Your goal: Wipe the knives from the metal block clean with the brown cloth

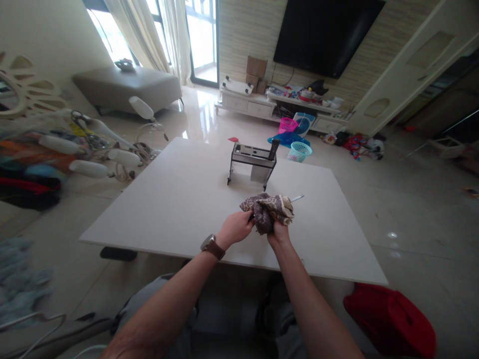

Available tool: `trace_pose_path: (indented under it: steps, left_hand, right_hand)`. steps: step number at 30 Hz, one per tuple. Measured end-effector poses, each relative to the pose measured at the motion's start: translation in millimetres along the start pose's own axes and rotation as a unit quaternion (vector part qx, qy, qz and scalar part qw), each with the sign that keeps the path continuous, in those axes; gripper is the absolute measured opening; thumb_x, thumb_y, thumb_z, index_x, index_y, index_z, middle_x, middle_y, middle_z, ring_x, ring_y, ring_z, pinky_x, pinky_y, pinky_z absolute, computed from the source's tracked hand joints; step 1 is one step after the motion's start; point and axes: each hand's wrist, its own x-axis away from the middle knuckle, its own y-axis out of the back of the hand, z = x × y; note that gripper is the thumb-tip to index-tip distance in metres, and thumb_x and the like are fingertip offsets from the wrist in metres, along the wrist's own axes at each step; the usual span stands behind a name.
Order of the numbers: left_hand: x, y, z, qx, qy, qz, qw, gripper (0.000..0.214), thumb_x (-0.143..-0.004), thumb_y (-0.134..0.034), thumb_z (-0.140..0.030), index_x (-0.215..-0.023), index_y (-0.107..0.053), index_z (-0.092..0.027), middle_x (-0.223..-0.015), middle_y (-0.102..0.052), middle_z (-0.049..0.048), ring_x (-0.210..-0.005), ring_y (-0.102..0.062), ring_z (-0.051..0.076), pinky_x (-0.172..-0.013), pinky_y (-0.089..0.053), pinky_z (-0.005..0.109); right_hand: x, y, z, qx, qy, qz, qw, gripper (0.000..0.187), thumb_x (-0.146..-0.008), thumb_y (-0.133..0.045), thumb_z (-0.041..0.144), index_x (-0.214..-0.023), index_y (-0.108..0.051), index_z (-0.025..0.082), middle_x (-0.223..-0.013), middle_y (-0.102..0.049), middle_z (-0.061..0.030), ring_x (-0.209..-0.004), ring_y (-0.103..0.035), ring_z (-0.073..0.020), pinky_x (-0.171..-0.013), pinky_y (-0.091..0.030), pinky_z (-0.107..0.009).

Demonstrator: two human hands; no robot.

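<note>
My left hand [236,227], with a watch on its wrist, is closed round a dark handle of a knife. Its metal blade tip [298,198] pokes out to the right of a brown patterned cloth [267,208]. My right hand [279,231] is closed on that bunched cloth, which wraps the blade. Both hands hover over the near part of a low white table [179,199]. Farther back on the table stands a metal knife rack [252,164] with one dark handle sticking up at its right end.
A red bag [391,319] lies on the floor at the right near the table corner. White clutter and cables [112,154] sit left of the table. Coloured baskets [297,149] and a TV bench [284,107] are beyond it. A grey couch [127,87] stands at the far left.
</note>
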Motion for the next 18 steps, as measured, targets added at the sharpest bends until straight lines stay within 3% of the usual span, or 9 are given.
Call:
trace_pose_path:
  steps: [11,18]
  left_hand:
    - [-1,3.2,4,-0.004,-0.016,-0.005,1.0,0.038,-0.106,-0.039,-0.044,-0.111,-0.069,-0.021,-0.106,-0.078,0.0137,-0.099,-0.074,0.029,-0.081,-0.051,0.036]
    - [1,16.2,13,0.013,-0.022,0.014,1.0,0.034,-0.104,-0.043,-0.045,-0.116,-0.067,-0.023,-0.103,-0.078,0.0098,-0.095,-0.072,0.027,-0.076,-0.046,0.032]
  right_hand:
    - [-9,7,-3,0.003,-0.004,0.0,1.0,0.043,-0.071,-0.082,0.026,-0.113,-0.071,0.026,-0.119,-0.078,-0.0012,-0.11,-0.074,-0.0208,-0.111,-0.056,-0.049]
    - [-21,14,15,-0.002,-0.015,0.032,0.999,0.039,-0.074,-0.082,0.029,-0.111,-0.074,0.024,-0.118,-0.079,-0.002,-0.11,-0.074,-0.0211,-0.117,-0.05,-0.049]
